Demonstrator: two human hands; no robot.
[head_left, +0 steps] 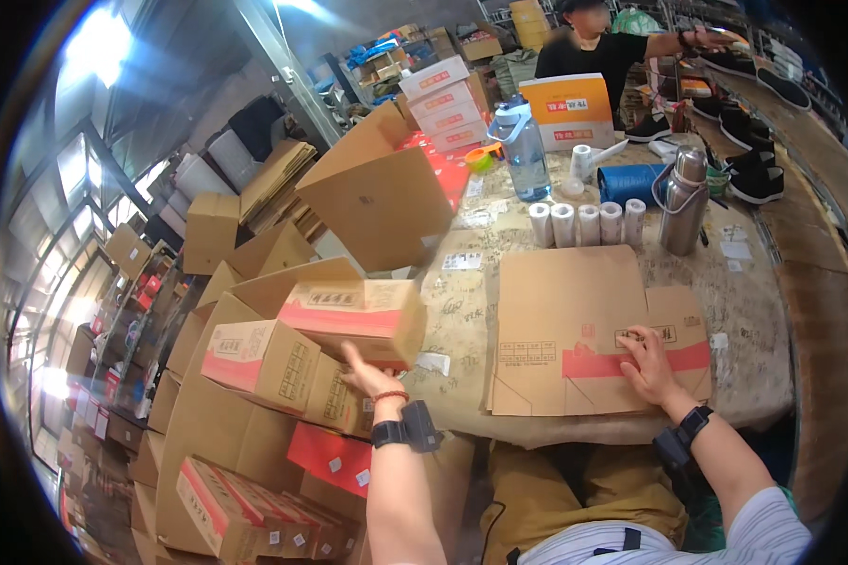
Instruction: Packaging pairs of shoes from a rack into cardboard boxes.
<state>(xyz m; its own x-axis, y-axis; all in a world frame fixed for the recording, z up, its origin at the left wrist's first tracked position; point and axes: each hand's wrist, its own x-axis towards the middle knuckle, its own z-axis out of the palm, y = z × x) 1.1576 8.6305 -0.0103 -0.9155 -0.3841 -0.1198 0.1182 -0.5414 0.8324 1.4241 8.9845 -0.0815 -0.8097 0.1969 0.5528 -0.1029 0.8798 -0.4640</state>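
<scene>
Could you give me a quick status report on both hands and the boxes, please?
Left hand open, at a closed red-and-tan carton. Right hand flat on the folded carton blank. More cartons stacked just below the left hand.

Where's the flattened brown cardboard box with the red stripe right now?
In the head view, the flattened brown cardboard box with the red stripe lies on the table's near edge, under the right hand, below the row of white rolls.
</scene>
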